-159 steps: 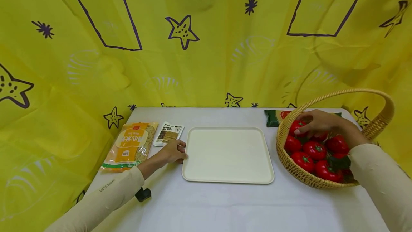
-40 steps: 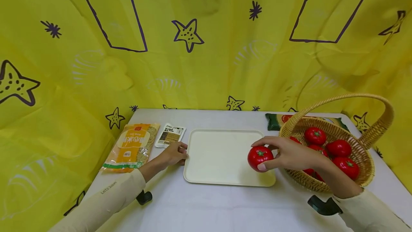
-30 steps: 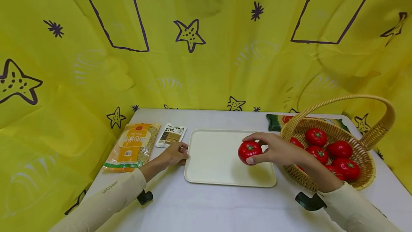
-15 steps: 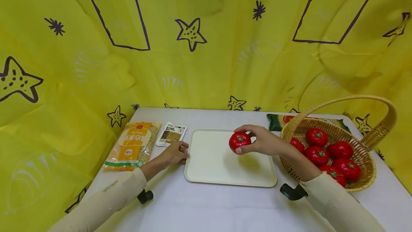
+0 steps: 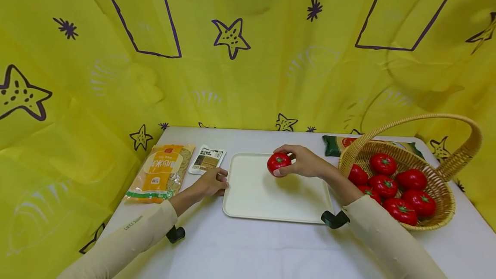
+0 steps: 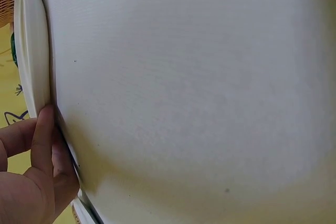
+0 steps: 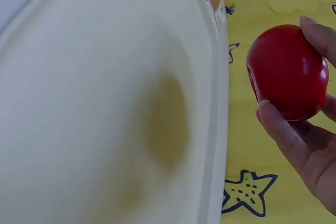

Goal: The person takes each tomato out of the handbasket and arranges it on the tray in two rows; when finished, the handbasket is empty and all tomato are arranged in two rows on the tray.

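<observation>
On the left, the left hand (image 5: 211, 182) pinches the left edge of the tray (image 5: 248, 201). The right hand (image 5: 304, 162), fingers and thumb curled round one tomato (image 5: 277, 163), holds it above the tray's far part, not yet set down. Right, other tomatoes (image 5: 383, 186) lie in the basket (image 5: 444, 193).

Held tomato (image 5: 277, 166): smooth, high-gloss skin. Tray (image 5: 255, 199): smooth, matt, plastic in appearance. Basket (image 5: 440, 185): woven wicker, ridged and rough. Orange bag (image 5: 159, 169): glossy plastic film, wrinkled. Table covering (image 5: 271, 249): matt white cloth. Backdrop (image 5: 271, 76): thin cloth, dull sheen, softly folded
</observation>
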Demonstrator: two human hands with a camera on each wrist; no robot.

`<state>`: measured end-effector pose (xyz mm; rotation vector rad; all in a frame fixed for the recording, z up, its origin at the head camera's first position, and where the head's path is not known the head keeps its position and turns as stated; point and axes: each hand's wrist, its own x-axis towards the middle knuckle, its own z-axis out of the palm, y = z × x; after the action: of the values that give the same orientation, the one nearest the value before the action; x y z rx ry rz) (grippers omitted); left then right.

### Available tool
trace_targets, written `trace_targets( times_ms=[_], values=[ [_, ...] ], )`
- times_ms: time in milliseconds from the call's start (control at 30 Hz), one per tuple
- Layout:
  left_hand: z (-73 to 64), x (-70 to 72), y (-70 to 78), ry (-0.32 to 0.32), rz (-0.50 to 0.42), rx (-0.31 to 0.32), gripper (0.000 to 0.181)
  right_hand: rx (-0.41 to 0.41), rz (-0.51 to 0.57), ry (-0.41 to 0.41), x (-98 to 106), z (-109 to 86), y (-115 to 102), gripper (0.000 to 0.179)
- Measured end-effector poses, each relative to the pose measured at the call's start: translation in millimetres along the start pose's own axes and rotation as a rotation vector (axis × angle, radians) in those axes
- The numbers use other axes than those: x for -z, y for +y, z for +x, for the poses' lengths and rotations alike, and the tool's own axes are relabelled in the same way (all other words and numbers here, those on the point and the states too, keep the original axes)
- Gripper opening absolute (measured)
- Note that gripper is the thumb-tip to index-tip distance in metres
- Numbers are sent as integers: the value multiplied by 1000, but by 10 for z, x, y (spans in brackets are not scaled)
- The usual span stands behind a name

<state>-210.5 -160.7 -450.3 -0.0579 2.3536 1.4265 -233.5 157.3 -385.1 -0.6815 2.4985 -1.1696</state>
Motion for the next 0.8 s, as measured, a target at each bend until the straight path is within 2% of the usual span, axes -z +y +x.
trace_targets(
  times_ms=[167, 533, 800],
  values=[
    [5, 2, 9, -4, 6, -5, 38, 15, 18, -3, -40, 110, 60, 58],
    [2, -1, 8, -1, -3, -6, 37, 0, 60, -56, -126, 320, 101, 57],
    [-1, -4, 10, -9, -7, -21, 37, -10, 64, -58, -192, 462, 103, 56]
  ],
)
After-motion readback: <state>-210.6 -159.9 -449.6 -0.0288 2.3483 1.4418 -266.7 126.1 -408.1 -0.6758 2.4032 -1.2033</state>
